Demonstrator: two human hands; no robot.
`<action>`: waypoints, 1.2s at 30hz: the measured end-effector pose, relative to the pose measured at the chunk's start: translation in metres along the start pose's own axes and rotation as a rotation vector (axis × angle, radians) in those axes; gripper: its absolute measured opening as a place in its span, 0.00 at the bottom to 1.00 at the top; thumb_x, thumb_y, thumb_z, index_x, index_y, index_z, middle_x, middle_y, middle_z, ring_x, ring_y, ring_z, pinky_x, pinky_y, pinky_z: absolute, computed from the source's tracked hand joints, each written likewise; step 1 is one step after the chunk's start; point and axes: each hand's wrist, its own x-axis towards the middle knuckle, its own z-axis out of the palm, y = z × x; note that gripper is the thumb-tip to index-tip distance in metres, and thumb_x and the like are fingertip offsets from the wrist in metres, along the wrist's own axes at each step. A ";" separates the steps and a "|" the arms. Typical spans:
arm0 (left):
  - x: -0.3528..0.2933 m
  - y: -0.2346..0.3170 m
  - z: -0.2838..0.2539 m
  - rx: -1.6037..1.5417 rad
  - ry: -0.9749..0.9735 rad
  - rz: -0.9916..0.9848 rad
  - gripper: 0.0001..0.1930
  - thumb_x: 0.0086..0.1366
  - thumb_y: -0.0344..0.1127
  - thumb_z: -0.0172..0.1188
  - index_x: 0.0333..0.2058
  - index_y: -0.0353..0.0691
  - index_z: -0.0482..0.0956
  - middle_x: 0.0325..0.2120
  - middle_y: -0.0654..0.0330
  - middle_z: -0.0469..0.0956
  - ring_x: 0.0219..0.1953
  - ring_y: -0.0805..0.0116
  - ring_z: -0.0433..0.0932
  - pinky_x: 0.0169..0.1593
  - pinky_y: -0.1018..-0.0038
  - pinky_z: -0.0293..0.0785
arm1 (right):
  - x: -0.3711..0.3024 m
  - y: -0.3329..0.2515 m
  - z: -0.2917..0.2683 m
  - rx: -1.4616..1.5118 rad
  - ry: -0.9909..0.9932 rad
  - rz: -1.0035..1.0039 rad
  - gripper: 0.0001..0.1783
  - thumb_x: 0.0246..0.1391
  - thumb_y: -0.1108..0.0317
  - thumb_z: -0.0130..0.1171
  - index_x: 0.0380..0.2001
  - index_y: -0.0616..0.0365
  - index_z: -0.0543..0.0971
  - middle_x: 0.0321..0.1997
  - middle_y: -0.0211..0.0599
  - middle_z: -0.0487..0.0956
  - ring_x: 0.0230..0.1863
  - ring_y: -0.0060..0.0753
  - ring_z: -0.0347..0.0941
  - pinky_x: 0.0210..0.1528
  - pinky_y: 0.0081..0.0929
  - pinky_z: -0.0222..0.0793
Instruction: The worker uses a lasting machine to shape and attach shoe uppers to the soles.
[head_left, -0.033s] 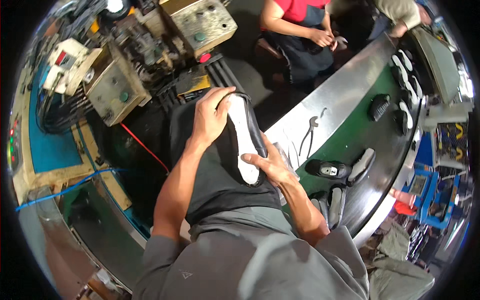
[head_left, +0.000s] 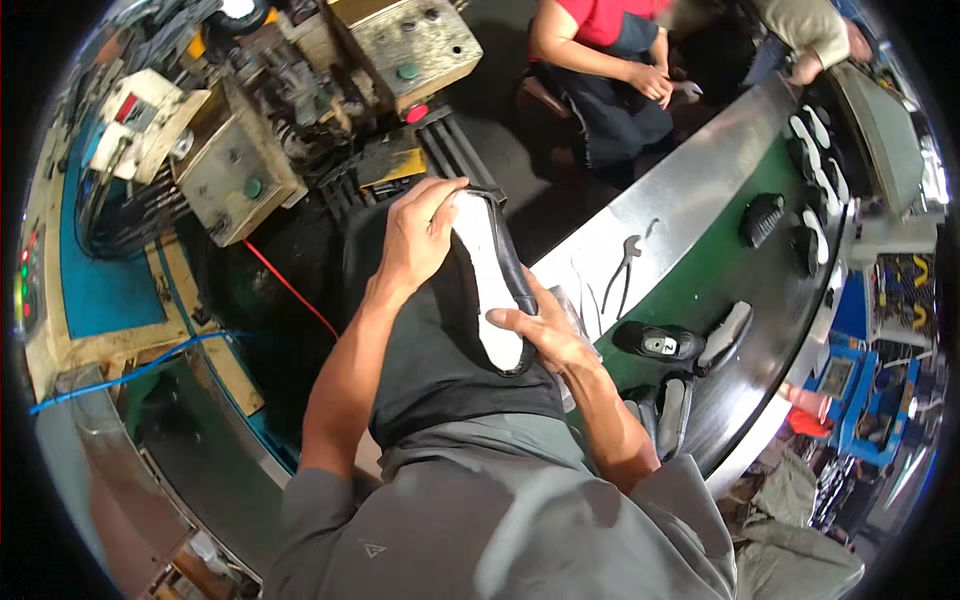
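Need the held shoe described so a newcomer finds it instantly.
Start at the person's dark lap, near the picture's middle. Over it, between the left hand and right hand, is a black shoe, its white underside turned up. Unlike the shoes lying on the green bench at right, it is held.

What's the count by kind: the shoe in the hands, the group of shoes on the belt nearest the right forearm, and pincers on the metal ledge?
Shoe held by left hand and right hand: 1
Grouped belt shoes near the right forearm: 4
Pincers: 1
Total: 6
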 end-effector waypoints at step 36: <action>-0.056 -0.092 -0.018 0.128 0.106 -0.246 0.05 0.67 0.27 0.60 0.33 0.34 0.83 0.32 0.44 0.81 0.38 0.36 0.82 0.40 0.49 0.77 | -0.013 -0.010 0.018 -1.465 -0.183 -0.618 0.39 0.51 0.56 0.78 0.70 0.26 0.81 0.87 0.65 0.46 0.62 0.70 0.72 0.58 0.57 0.82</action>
